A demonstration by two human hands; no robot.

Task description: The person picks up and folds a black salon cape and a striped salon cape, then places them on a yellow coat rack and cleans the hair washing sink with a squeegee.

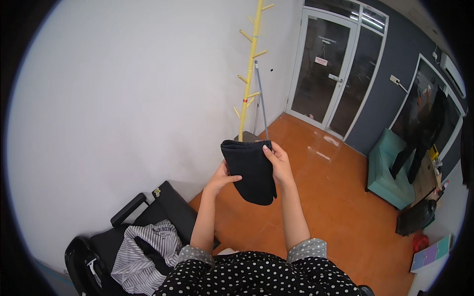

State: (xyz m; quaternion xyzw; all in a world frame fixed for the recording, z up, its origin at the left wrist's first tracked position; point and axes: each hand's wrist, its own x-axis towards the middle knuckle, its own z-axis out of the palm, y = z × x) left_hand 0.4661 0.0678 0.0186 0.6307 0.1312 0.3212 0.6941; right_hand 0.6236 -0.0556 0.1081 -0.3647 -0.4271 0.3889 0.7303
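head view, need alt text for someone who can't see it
A person's left hand and right hand hold up a folded black cloth by its left side and upper right corner. Beyond is a tall yellow pegged rack; at lower left, a pale striped garment lies on a black padded seat.

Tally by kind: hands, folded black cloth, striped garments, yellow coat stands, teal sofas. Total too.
Hands (left hand, right hand): 2
Folded black cloth: 1
Striped garment: 1
Yellow coat stand: 1
Teal sofa: 1
Total: 6
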